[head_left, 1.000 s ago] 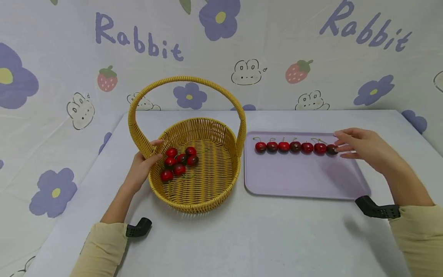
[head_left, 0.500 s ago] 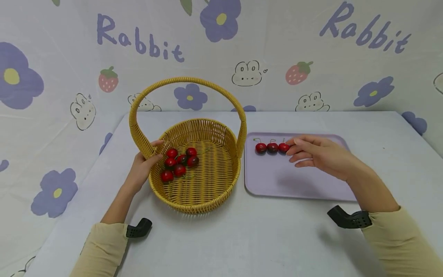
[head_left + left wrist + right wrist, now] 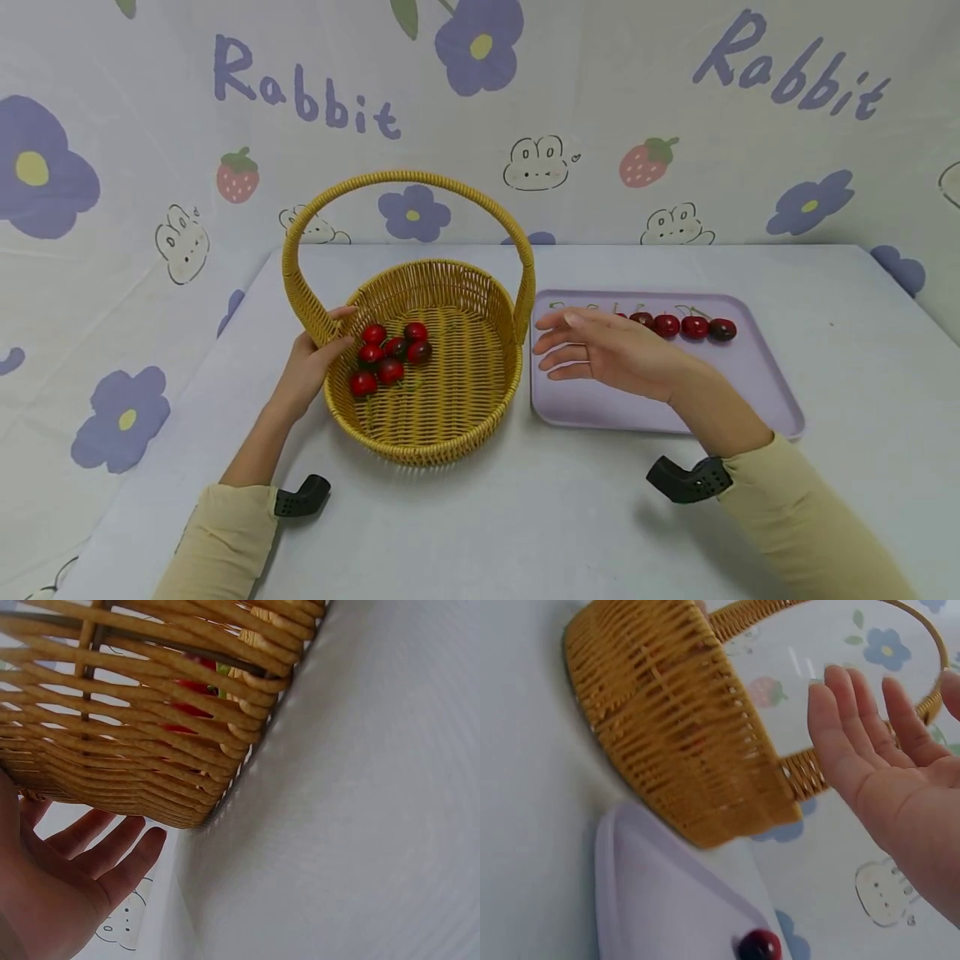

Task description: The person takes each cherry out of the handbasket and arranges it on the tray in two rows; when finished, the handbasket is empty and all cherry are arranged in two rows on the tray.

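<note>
A yellow wicker basket (image 3: 420,454) with a tall arched handle (image 3: 408,177) stands left of centre, several dark red cherries (image 3: 390,371) lying in its left half. My left hand (image 3: 306,371) grips the basket's left rim at the handle's foot, thumb over the edge; the left wrist view shows its other fingers (image 3: 124,859) along the outer wall. Above the left end of a pale purple tray (image 3: 667,408) hovers my right hand (image 3: 611,350), palm turned toward the basket, holding nothing. It hides part of a row of stemmed cherries (image 3: 666,326) along the tray's far side.
The tray's left edge lies close beside the basket. Both stand on a white-covered table (image 3: 480,533). Behind rises a white cloth (image 3: 585,83) printed with flowers, rabbits and strawberries. Black wrist devices (image 3: 688,481) sit at both cuffs.
My right hand has swept left above the cherry row, from the tray's right end to its left end. The row's right cherries show again. My left hand and the basket stay in place.
</note>
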Available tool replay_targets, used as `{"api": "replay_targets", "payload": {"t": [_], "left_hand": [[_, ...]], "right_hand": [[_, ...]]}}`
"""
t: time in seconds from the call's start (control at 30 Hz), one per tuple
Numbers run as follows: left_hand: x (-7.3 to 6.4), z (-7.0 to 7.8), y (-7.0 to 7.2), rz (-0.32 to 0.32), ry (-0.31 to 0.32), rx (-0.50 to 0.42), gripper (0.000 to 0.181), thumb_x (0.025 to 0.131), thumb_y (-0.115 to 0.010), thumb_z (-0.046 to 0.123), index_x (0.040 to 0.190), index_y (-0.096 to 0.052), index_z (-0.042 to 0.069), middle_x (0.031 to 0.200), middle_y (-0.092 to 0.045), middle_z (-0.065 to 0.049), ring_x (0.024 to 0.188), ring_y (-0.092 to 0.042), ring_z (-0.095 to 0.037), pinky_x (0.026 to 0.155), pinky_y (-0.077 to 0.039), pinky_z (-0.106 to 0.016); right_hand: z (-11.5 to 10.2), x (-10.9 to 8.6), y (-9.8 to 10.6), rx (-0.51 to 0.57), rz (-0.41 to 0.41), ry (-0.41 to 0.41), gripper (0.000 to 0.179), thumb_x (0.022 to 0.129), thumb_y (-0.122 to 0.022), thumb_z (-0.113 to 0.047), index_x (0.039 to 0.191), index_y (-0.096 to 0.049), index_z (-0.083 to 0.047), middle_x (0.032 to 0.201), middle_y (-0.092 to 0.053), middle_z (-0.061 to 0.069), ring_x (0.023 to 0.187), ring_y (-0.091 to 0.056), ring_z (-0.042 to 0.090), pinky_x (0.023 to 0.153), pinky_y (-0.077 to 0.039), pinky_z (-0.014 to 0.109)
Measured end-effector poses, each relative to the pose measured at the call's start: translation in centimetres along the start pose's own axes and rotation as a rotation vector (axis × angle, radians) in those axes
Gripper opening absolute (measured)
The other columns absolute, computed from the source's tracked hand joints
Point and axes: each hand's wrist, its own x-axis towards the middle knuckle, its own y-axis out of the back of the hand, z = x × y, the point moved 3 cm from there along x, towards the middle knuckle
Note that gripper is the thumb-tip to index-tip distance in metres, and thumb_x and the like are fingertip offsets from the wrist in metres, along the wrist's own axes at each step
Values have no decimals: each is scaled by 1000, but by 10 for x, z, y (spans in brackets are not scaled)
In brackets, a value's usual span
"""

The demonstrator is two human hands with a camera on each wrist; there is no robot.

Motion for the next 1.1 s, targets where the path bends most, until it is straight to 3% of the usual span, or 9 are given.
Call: {"api": "replay_targets", "payload": {"t": [0.17, 0.37, 0.5, 0.83, 1.1], "left_hand": [[0, -2, 0, 2, 0, -4, 44, 98, -47, 8, 142, -42, 3, 147, -36, -18, 134, -33, -33, 107, -25, -50], [1, -2, 1, 4, 3, -2, 45, 98, -47, 8, 142, -42, 3, 147, -36, -18, 133, -35, -33, 107, -26, -50], [1, -3, 1, 5, 0, 2, 44, 98, -47, 8, 142, -42, 3, 146, -36, -19, 133, -35, -34, 106, -27, -51], [2, -5, 0, 8, -3, 5, 44, 98, -47, 8, 141, -42, 3, 146, -37, -19, 133, -35, -33, 107, -26, -51], [2, -7, 1, 4, -15, -2, 44, 98, -48, 8, 141, -42, 3, 146, -37, -18, 133, -34, -33, 107, -26, -50]], "right_hand": [[3, 21, -13, 8, 15, -9, 31, 105, -34, -19, 122, -56, -6, 114, -60, 13, 105, -58, 27, 96, -43, 44], [5, 44, -27, -55, 167, -167, 33, 104, -39, -22, 125, -51, 0, 108, -61, 15, 95, -61, 25, 93, -46, 43], [6, 58, -35, -72, 203, -235, 41, 103, -40, -25, 133, -42, 4, 114, -57, 18, 93, -61, 23, 95, -44, 43], [9, 87, -45, -73, 307, -235, 41, 102, -45, -28, 131, -46, 1, 115, -55, 17, 103, -58, 28, 93, -46, 40], [10, 107, -47, -151, 396, -298, 42, 101, -47, -31, 130, -49, -1, 119, -54, 22, 105, -57, 32, 95, -44, 42]]}}
